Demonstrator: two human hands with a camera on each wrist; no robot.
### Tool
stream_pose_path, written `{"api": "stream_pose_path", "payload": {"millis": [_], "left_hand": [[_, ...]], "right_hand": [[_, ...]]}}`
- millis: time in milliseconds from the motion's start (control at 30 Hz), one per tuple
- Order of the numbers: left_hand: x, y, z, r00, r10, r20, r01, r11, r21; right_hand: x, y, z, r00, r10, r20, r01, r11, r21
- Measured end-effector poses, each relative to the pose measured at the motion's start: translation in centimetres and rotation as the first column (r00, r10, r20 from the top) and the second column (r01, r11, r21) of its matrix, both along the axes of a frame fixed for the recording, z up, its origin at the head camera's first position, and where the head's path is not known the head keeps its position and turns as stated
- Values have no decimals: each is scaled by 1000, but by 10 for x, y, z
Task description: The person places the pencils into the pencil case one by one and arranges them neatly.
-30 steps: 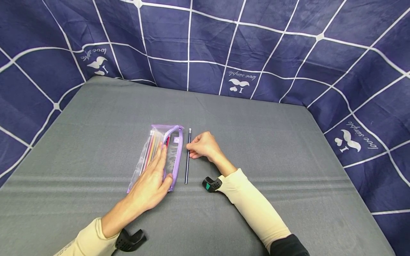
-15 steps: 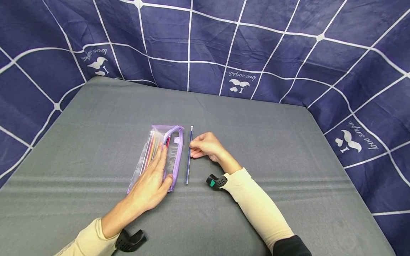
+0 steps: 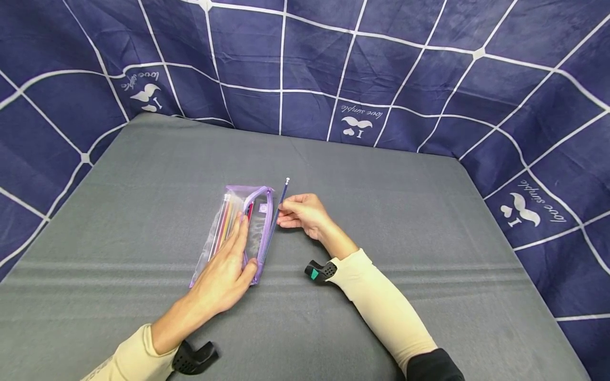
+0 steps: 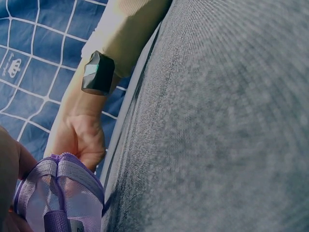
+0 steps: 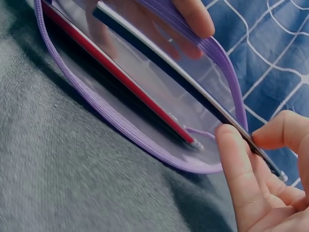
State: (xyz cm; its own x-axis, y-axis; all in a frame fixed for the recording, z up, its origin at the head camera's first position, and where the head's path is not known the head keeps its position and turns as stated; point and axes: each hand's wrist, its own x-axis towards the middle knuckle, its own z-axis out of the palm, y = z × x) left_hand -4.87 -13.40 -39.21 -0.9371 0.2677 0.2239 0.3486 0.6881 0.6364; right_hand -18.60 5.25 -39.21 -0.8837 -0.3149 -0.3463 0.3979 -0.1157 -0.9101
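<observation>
My right hand [image 3: 306, 214] pinches a dark blue pencil [image 5: 166, 60] near its white-tipped end, thumb against fingertips. The pencil slants across the unzipped mouth of a clear pencil case [image 3: 270, 202] with purple zip edging; its other end lies over the opening. With straight fingers, my left hand [image 3: 221, 275] rests on the case's upper side, its thumb at the near corner of the mouth. A red pencil [image 5: 116, 79] lies inside along the lower wall. Several coloured pencils [image 3: 220, 225] show through the plastic, partly hidden by my left hand.
The case lies on a grey cloth-covered table [image 3: 381, 211]. Behind and at both sides hangs a navy curtain [image 3: 314, 63] with white grid lines. Each wrist carries a black camera mount [image 3: 194, 358].
My right hand first shifted slightly right, then back left, bringing the pencil from the table beside the case to a slant over its zip edge. My left hand and the case have stayed put.
</observation>
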Motion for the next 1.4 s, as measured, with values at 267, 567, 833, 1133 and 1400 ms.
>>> {"api": "stream_pose_path", "payload": {"millis": [267, 567, 833, 1133, 1400], "left_hand": [[0, 0, 1, 1000, 2, -8, -2, 1000, -3], [0, 0, 1, 1000, 2, -10, -2, 1000, 1], [1, 0, 0, 1000, 5, 0, -5, 1000, 2], [0, -1, 0, 1000, -2, -7, 2, 1000, 9], [0, -1, 0, 1000, -9, -17, 9, 1000, 7]], "right_hand": [[8, -17, -4, 999, -27, -29, 26, 999, -23], [19, -31, -5, 998, 60, 9, -60, 997, 44], [24, -34, -5, 996, 88, 20, -89, 995, 35], [27, -38, -3, 990, 138, 22, -139, 989, 43], [26, -39, -5, 990, 134, -39, -133, 991, 23]]}}
